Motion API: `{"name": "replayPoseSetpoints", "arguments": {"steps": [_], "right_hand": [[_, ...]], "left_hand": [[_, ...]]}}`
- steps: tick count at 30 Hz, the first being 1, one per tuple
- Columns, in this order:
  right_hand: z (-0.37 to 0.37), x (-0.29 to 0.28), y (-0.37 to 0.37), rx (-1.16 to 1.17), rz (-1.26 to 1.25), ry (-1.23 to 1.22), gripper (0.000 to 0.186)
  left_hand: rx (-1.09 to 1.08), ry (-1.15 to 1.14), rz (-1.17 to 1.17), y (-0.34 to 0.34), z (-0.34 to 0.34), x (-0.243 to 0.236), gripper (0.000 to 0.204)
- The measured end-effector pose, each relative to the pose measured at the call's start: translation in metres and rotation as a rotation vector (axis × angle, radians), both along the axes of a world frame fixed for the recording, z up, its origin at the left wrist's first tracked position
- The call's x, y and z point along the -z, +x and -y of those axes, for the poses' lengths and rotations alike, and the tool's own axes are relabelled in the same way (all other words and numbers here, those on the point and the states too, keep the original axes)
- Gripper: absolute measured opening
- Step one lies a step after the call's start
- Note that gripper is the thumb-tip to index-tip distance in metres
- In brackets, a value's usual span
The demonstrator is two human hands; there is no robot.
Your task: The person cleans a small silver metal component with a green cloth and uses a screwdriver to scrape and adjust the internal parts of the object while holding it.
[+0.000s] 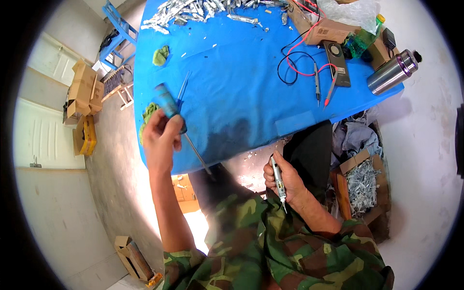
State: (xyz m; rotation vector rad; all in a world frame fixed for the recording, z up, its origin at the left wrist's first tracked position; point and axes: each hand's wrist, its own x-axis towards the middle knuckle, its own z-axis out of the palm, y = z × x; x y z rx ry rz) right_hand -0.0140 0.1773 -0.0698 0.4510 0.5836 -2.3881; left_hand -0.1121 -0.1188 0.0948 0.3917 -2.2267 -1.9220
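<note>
My left hand (163, 137) is closed around a screwdriver (167, 102) with a teal handle, slightly blurred, over the table's left front edge. Its metal shaft slants down toward my lap. In my right hand (290, 180), held over my lap past the front edge, is a slim silver stick-shaped device (278, 178) with a thin pointed end below. A second screwdriver (183, 86) with a thin shaft lies on the blue tablecloth (232, 87) beyond my left hand. Beside that hand is a crumpled green cloth (149, 112), partly hidden.
Silver scrap pieces (193, 10) are heaped along the far edge. At the right lie test probes (317, 86) on red and black leads, a dark flat device (336, 63), a steel flask (392, 72) and a green bottle (360, 42). A scrap-filled carton (362, 188) stands below right.
</note>
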Motion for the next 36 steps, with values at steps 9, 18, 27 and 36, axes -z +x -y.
{"name": "replayPoseSetpoints", "arguments": {"steps": [9,18,27,36], "right_hand": [[0.027,-0.045,0.003,-0.058,0.126,0.072,0.027],[0.044,-0.070,-0.003,0.051,-0.059,-0.034,0.017],[0.045,-0.067,-0.007,-0.055,-0.181,0.160,0.012],[0.065,-0.096,-0.027,-0.339,-0.457,0.401,0.070]], "left_hand": [[-0.071,0.363,-0.226,0.097,-0.001,0.030,0.032],[-0.021,0.460,-0.020,0.168,-0.067,0.080,0.044],[0.187,0.550,0.242,0.198,-0.023,0.092,0.055],[0.054,0.322,0.167,0.178,-0.029,0.068,0.045]]}}
